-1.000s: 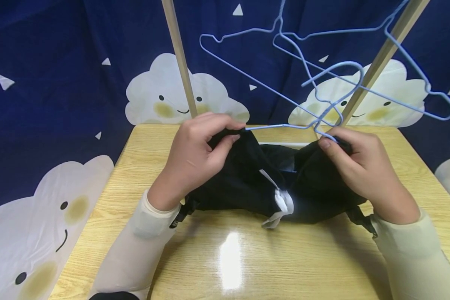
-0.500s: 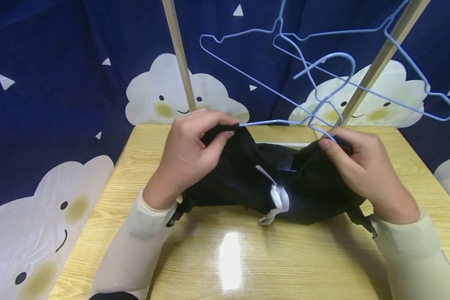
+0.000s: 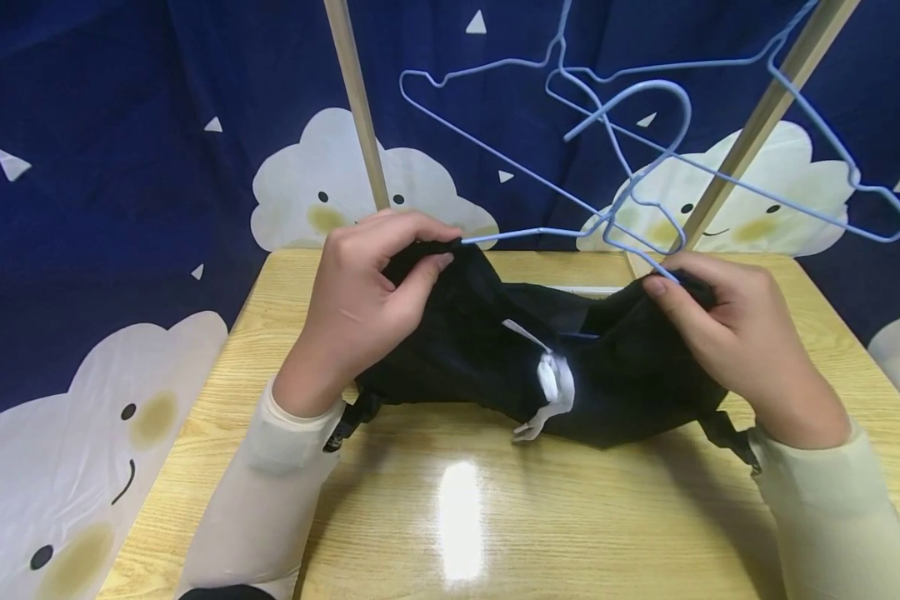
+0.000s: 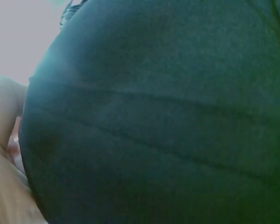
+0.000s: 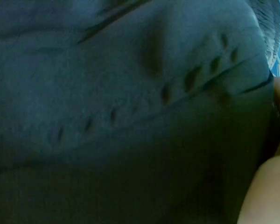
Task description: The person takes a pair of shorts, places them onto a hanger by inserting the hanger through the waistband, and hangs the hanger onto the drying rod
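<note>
A black garment (image 3: pixel 465 358) with a gathered edge and a white drawstring (image 3: pixel 558 387) hangs between the two hands above the table. One blue wire hanger (image 3: pixel 637 179) runs into its upper edge, hook upward, both shoulders partly covered by cloth. At the upper left corner, my left hand (image 3: pixel 363 304) pinches the cloth over the hanger's arm between thumb and fingers. My right hand (image 3: pixel 753 346) pinches cloth and hanger at the right corner. Dark fabric (image 4: pixel 154 130) fills most of the left wrist view; puckered cloth (image 5: pixel 130 116) along a seam fills the right.
Two more blue hangers (image 3: pixel 487 158) hang behind, overlapping the held hanger's hook in view. Wooden posts (image 3: pixel 360 100) rise at the back of the wood-grain table (image 3: pixel 390 517). A dark blue curtain with printed clouds (image 3: pixel 322 183) stands behind.
My left hand has moved left and slightly up, carrying its corner of the garment. The held hanger's hook has shifted left and up with it. My right hand has barely moved.
</note>
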`<state>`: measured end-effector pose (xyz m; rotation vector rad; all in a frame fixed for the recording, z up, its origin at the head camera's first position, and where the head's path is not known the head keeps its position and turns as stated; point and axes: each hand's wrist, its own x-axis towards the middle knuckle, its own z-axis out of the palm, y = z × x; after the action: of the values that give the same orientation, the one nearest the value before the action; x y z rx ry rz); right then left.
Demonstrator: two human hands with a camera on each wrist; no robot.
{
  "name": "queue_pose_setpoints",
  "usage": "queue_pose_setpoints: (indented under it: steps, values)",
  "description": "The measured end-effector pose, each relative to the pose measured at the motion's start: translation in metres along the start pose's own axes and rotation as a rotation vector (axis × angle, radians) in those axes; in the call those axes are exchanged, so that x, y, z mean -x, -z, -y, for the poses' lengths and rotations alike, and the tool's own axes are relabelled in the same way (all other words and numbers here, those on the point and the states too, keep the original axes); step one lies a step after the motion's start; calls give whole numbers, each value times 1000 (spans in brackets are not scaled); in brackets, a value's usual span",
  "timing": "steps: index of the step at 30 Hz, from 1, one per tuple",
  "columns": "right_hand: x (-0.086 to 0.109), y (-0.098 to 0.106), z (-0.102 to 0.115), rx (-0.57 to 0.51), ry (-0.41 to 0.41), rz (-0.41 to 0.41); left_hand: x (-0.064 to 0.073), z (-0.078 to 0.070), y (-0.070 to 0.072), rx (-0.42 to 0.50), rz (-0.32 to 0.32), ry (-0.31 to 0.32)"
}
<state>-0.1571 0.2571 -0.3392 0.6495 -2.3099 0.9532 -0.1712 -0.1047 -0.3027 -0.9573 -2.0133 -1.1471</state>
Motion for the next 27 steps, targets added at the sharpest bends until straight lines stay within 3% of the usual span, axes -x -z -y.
queue_pose_setpoints:
  steps: [14,27]
  values:
    - [-1,6,0,0,6,-19,-1,3,3,-11,-46,16]
    - [-1,11,-1,29,26,-41,-2,2,5,22,-104,114]
